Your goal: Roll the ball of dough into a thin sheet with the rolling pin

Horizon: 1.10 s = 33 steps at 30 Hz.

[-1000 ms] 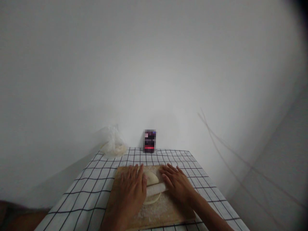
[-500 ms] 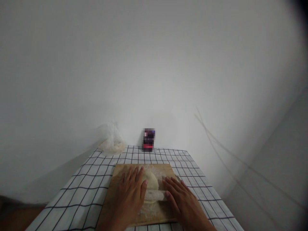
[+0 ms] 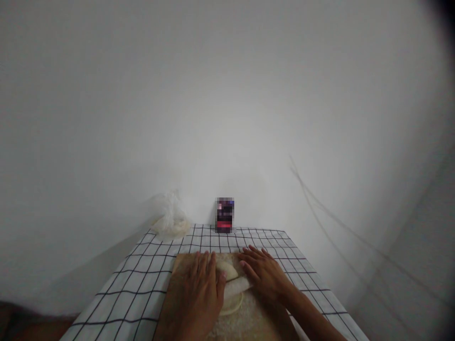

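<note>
While the knotted-looking plastic bag [image 3: 172, 222] at the far left sits well clear, the risk is on the board [image 3: 227, 330]. Left hand [image 3: 202, 293]: palm down, fingers straight and together, nothing wrapped; it covers the pin's left end, so can't tell how hard it presses. Next right, the dough disc [image 3: 232, 305] lies mid-board between the hands, showing both sides of the rolling pin [image 3: 236, 287]. Pin is skewed, right end farther out; my read: uneven push could thin one side or drag the disc round. Flour looks patchy, so sticking to pin or board is possible. Right hand [image 3: 265, 272]: flat, fingers spread a bit, not closed, over the pin's right end; contact hidden. If it outruns the left, skew grows. Board on checked cloth [image 3: 305, 279] could creep under a hard push.
</note>
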Each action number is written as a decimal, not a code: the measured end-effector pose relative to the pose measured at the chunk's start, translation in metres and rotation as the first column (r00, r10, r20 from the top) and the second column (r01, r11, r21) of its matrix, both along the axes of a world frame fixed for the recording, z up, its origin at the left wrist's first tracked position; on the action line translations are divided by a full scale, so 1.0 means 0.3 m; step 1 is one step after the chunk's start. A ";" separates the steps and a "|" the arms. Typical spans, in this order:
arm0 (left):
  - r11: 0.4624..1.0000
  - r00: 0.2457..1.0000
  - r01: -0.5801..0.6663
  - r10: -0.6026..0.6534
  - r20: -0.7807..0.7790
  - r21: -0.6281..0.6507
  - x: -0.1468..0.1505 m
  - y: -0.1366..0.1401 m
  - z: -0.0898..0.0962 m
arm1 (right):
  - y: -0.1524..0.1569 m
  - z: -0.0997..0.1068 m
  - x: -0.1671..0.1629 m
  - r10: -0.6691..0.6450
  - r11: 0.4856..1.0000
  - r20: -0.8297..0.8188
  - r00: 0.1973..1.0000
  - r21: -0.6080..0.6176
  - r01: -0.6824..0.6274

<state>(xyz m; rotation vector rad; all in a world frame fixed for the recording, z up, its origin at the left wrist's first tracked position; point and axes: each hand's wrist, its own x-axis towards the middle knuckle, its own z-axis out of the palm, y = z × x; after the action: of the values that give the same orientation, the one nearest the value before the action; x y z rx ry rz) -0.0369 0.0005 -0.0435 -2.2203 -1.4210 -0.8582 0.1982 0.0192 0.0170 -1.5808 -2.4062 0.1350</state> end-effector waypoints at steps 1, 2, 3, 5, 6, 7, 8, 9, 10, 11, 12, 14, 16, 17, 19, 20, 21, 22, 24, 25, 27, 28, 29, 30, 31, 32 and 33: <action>1.000 1.000 -0.014 0.014 -0.003 -0.007 0.005 0.000 0.000 | -0.004 -0.012 0.004 -0.001 1.000 -0.010 1.000 0.001 0.001; 1.000 1.000 -0.022 0.022 -0.010 -0.015 0.009 -0.001 0.000 | -0.015 -0.026 0.009 -0.005 1.000 -0.024 1.000 0.007 0.005; 1.000 1.000 -0.021 0.021 -0.022 -0.021 0.011 -0.002 0.001 | -0.032 -0.041 0.015 -0.012 1.000 -0.041 0.999 0.018 0.013; 1.000 0.999 -0.007 0.006 -0.042 -0.019 0.012 -0.007 0.004 | -0.080 -0.073 0.025 -0.038 0.998 -0.079 0.996 0.054 0.042; 1.000 0.999 0.000 -0.001 -0.050 -0.017 0.010 -0.010 0.005 | -0.108 -0.090 0.030 -0.049 0.995 -0.096 0.994 0.080 0.057; 1.000 0.998 0.010 -0.011 -0.057 -0.017 0.007 -0.015 0.006 | -0.137 -0.105 0.034 -0.056 0.992 -0.110 0.992 0.105 0.068; 1.000 0.998 0.024 -0.025 -0.065 -0.018 0.003 -0.022 0.007 | -0.165 -0.120 0.038 -0.059 0.989 -0.120 0.991 0.128 0.075; 0.999 0.997 0.041 -0.043 -0.072 -0.020 -0.002 -0.029 0.008 | -0.190 -0.133 0.041 -0.058 0.987 -0.125 0.990 0.144 0.076; 0.998 0.995 0.059 -0.061 -0.078 -0.022 -0.007 -0.036 0.007 | -0.213 -0.144 0.045 -0.058 0.986 -0.126 0.990 0.149 0.077; 0.997 0.994 0.073 -0.074 -0.081 -0.019 -0.011 -0.044 0.006 | -0.231 -0.153 0.048 -0.060 0.987 -0.122 0.991 0.141 0.078; 0.997 0.994 0.078 -0.078 -0.080 -0.011 -0.014 -0.051 0.004 | -0.245 -0.158 0.051 -0.065 0.989 -0.113 0.991 0.125 0.079; 0.998 0.996 0.068 -0.067 -0.062 0.009 -0.018 -0.061 -0.003 | -0.258 -0.158 0.053 -0.075 0.992 -0.092 0.993 0.092 0.084; 0.998 0.997 0.058 -0.058 -0.045 0.005 -0.019 -0.065 -0.006 | -0.247 -0.141 0.049 -0.071 0.993 -0.083 0.994 0.085 0.078; 0.998 0.997 0.062 -0.062 -0.044 -0.008 -0.020 -0.063 -0.005 | -0.232 -0.127 0.045 -0.064 0.993 -0.084 0.994 0.093 0.072; 0.996 0.995 0.077 -0.079 -0.056 -0.040 -0.022 -0.053 0.006 | -0.188 -0.092 0.030 -0.046 0.992 -0.088 0.995 0.112 0.056; 0.995 0.994 0.081 -0.084 -0.063 -0.051 -0.023 -0.044 0.015 | -0.159 -0.072 0.020 -0.042 0.992 -0.081 0.996 0.118 0.052; 0.995 0.994 0.079 -0.083 -0.069 -0.057 -0.023 -0.033 0.023 | -0.128 -0.052 0.010 -0.046 0.991 -0.069 0.997 0.120 0.054; 0.996 0.994 0.070 -0.075 -0.074 -0.057 -0.023 -0.020 0.032 | -0.097 -0.032 -0.001 -0.051 0.991 -0.052 0.997 0.117 0.057; 0.998 0.996 0.036 -0.040 -0.078 -0.044 -0.020 0.007 0.041 | -0.039 0.001 -0.018 -0.056 0.993 -0.017 0.998 0.105 0.057; 0.999 0.996 0.023 -0.026 -0.082 -0.038 -0.017 0.019 0.042 | -0.015 0.013 -0.024 -0.047 0.994 -0.005 0.999 0.101 0.047; 1.000 0.996 0.005 -0.008 -0.090 -0.029 -0.007 0.035 0.035 | 0.017 0.023 -0.027 -0.015 0.995 0.000 1.000 0.097 0.015; 1.000 0.996 -0.007 0.004 -0.091 -0.026 -0.002 0.038 0.030 | 0.025 0.020 -0.025 -0.002 0.995 -0.005 1.000 0.095 0.003; 1.000 0.996 -0.021 0.019 -0.087 -0.021 0.004 0.038 0.024 | 0.026 0.012 -0.021 0.004 0.996 -0.016 1.000 0.093 -0.002; 0.999 0.996 -0.038 0.037 -0.080 -0.012 0.008 0.035 0.018 | 0.022 -0.001 -0.015 0.003 0.996 -0.031 1.000 0.093 0.000; 0.999 0.996 -0.052 0.052 -0.069 0.000 0.013 0.030 0.013 | 0.013 -0.016 -0.008 -0.002 0.995 -0.048 0.999 0.096 0.007; 0.998 0.997 -0.058 0.058 -0.058 0.009 0.016 0.024 0.009 | -0.001 -0.034 -0.001 -0.010 0.995 -0.066 0.998 0.102 0.017; 0.998 0.997 -0.055 0.056 -0.049 0.014 0.018 0.016 0.005 | -0.020 -0.052 0.007 -0.018 0.993 -0.085 0.996 0.112 0.027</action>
<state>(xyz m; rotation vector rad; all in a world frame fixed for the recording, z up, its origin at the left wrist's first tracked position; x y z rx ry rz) -0.0315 0.0054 -0.0419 -2.1669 -1.4437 -0.7863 0.2002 0.0133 0.0015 -1.5208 -2.2895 0.0586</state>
